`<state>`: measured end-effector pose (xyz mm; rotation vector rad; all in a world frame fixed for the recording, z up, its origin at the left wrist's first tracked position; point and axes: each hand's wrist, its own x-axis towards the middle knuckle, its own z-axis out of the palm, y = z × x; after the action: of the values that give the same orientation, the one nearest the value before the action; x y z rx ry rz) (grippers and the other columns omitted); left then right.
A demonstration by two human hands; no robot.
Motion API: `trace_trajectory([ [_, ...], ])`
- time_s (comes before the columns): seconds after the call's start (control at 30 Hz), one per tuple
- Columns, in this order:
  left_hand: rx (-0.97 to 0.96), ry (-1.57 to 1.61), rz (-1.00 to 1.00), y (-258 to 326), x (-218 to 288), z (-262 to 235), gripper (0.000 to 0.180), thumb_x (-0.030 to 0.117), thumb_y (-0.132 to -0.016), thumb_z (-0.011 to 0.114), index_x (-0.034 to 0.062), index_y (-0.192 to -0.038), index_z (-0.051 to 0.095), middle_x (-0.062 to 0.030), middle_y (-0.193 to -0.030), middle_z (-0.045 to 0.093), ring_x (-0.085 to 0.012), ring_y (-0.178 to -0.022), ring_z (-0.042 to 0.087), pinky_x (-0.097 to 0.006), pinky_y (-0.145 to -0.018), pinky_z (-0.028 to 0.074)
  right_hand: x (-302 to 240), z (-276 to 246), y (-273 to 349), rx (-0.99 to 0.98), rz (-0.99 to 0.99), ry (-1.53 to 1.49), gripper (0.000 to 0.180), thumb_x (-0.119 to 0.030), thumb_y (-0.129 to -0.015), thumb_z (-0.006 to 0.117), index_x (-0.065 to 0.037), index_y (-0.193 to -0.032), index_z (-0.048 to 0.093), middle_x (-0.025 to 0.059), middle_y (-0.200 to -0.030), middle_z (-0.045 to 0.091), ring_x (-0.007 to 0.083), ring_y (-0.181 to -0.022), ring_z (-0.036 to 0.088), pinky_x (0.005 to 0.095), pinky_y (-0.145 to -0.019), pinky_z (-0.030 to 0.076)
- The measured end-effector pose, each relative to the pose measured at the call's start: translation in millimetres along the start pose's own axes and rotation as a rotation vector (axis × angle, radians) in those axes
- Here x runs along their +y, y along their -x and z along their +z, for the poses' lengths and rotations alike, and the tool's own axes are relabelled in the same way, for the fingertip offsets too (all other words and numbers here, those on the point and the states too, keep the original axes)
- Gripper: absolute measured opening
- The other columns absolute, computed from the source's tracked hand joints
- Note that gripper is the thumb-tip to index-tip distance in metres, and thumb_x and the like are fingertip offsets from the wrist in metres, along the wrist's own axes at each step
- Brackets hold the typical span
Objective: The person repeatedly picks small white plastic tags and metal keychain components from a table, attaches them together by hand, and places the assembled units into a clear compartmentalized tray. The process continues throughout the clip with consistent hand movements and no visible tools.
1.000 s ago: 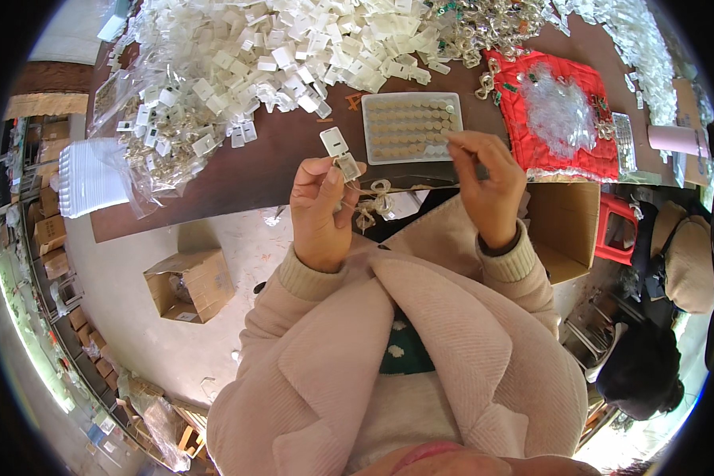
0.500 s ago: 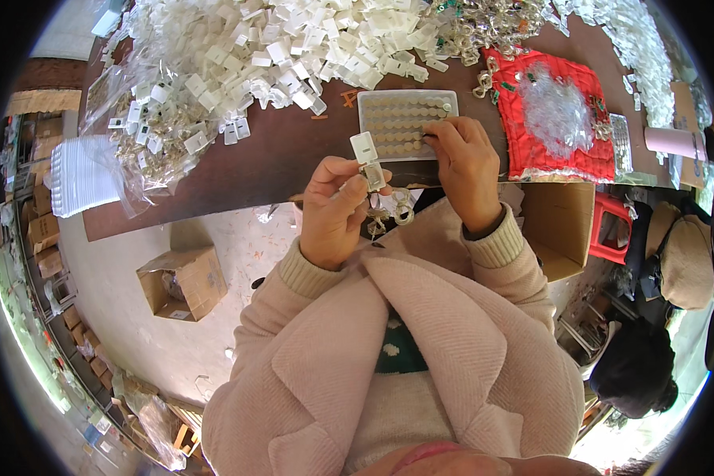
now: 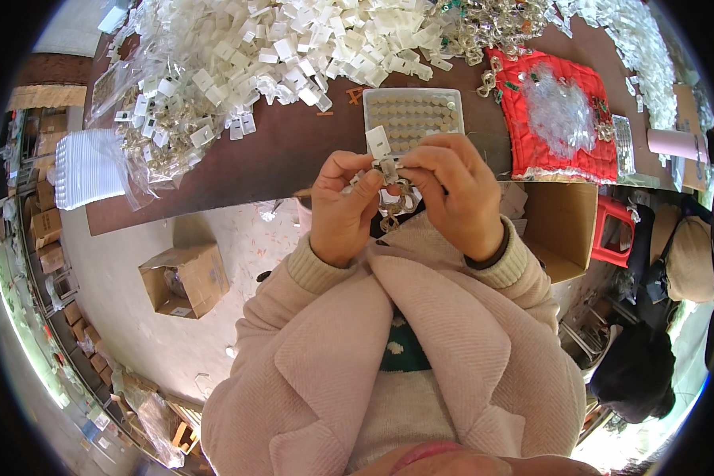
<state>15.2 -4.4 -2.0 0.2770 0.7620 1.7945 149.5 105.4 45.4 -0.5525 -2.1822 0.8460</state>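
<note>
Between thumb and fingers, my left hand (image 3: pixel 343 210) grips a small white plastic case (image 3: pixel 378 143) whose lid stands up. A metal chain (image 3: pixel 390 218) dangles below the case, under my fingers. My right hand (image 3: pixel 458 190) is closed in a pinch at the right side of the case. Whatever its fingertips hold is too small and covered to make out. Just beyond both hands lies a translucent tray (image 3: pixel 452 94) holding rows of small round tan discs (image 3: pixel 412 117).
Piled white plastic cases (image 3: pixel 309 47) cover the back of the brown table (image 3: pixel 270 151). Metal chains (image 3: pixel 492 32) lie behind the tray. A red cloth (image 3: pixel 520 147) with clear plastic pieces (image 3: pixel 559 111) sits at right. Stacked white trays (image 3: pixel 91 170) stand left; a cardboard box (image 3: pixel 567 230) is below.
My right hand has come from the tray's right side down and left to the case. My left hand with the case has shifted slightly to the right.
</note>
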Motion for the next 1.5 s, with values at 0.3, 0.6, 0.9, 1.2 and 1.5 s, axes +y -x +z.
trace_trajectory([
  [0.3,0.060,-0.060,0.011,4,-2,2,0.016,0.002,-0.095,0.065,0.0023,-0.110,0.058,-0.0111,-0.097,0.067,-0.0082,-0.070,0.062,-0.015,-0.046,0.035,-7,6,2,-0.059,-0.027,0.023,0.023,0.003,-0.079,0.068,-0.003,-0.101,0.065,0.0110,-0.096,0.059,0.0253,-0.078,0.063,0.0328,-0.066,0.053],
  [0.6,0.102,-0.005,-0.137,3,1,2,0.015,0.004,-0.095,0.066,0.0022,-0.108,0.058,-0.0090,-0.099,0.066,-0.0115,-0.074,0.065,-0.016,-0.046,0.036,-4,5,-1,-0.022,-0.038,0.006,0.019,0.006,-0.085,0.069,-0.003,-0.101,0.068,0.0125,-0.095,0.063,0.0265,-0.078,0.066,0.0316,-0.067,0.054],
  [0.9,0.021,-0.034,-0.236,1,6,-7,0.015,0.012,-0.096,0.067,0.0067,-0.107,0.059,-0.0051,-0.099,0.067,-0.0109,-0.080,0.062,-0.020,-0.066,0.051,10,5,-4,-0.127,-0.103,-0.092,0.020,0.004,-0.081,0.066,-0.004,-0.100,0.065,0.0103,-0.091,0.064,0.0295,-0.081,0.065,0.0362,-0.070,0.054],
  [1.2,0.088,0.068,-0.079,-2,10,-12,0.014,0.009,-0.096,0.065,0.0051,-0.108,0.057,-0.0196,-0.107,0.070,-0.0147,-0.076,0.064,-0.016,-0.044,0.037,37,-5,9,0.141,0.105,0.213,0.022,0.006,-0.078,0.074,-0.004,-0.097,0.073,0.0102,-0.089,0.067,0.0284,-0.079,0.064,0.0365,-0.070,0.053],
  [1.5,0.086,0.035,-0.156,-2,10,-10,0.012,0.006,-0.097,0.063,0.0054,-0.107,0.056,-0.0200,-0.106,0.070,-0.0142,-0.076,0.065,-0.016,-0.044,0.036,52,6,14,-0.020,-0.016,0.386,0.026,0.008,-0.076,0.072,-0.005,-0.098,0.074,0.0096,-0.089,0.068,0.0260,-0.080,0.064,0.0344,-0.069,0.052],
])
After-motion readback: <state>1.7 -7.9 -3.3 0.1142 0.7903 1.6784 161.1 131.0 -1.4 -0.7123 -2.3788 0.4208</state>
